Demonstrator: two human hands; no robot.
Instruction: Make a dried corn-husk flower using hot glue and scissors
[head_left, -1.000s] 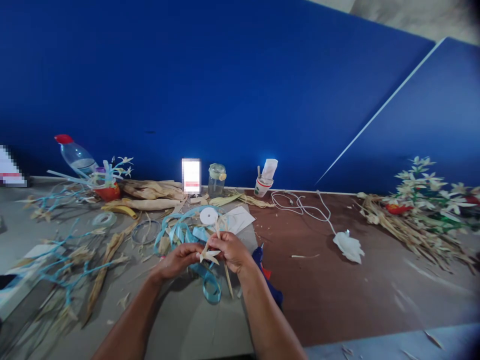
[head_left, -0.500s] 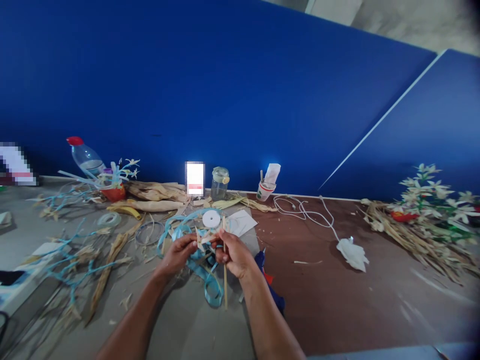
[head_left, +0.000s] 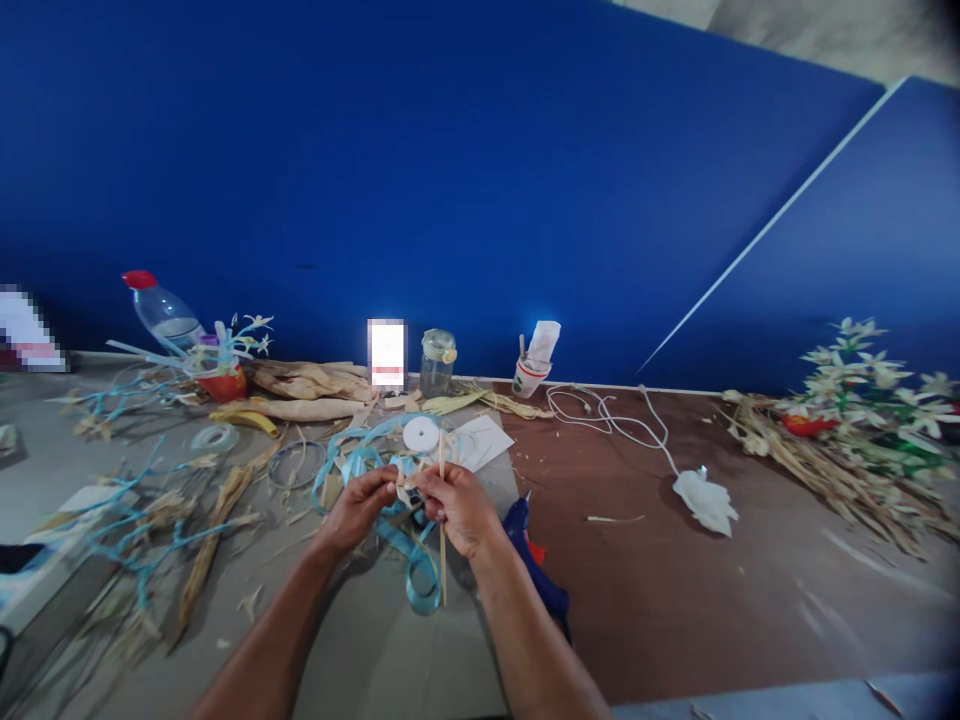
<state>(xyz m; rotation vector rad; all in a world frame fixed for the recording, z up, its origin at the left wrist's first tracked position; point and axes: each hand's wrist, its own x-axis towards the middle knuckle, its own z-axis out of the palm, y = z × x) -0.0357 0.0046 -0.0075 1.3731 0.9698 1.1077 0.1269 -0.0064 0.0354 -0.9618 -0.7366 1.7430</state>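
My left hand [head_left: 357, 510] is closed, thumb and fingers pinching one side of a small pale flower-like piece of dried husk [head_left: 405, 484]. Opposite it, my right hand [head_left: 463, 508] is closed on the piece's other side and also keeps a thin wooden stick [head_left: 443, 570] upright against its fingers. Fingertips cover much of the pale piece. Light blue ribbon [head_left: 424, 585] curls beneath and behind both hands. Just beyond them lie a white spool [head_left: 421, 434] and a white card [head_left: 486, 442]. A blue glue gun [head_left: 538, 570] rests beside my right forearm.
Blue-wrapped stems [head_left: 154, 545] and dried husks [head_left: 214, 545] spread over the left side. A glass jar [head_left: 436, 365], a paper cup [head_left: 531, 376] and a bright screen [head_left: 387, 355] stand along the blue partition [head_left: 450, 180]. White cable [head_left: 622, 425] and crumpled tissue [head_left: 705, 502] lie right.
My right hand has shifted slightly left, closer to my left hand, bringing the stick along. The pale piece is now more covered by fingers, and more of the glue gun shows.
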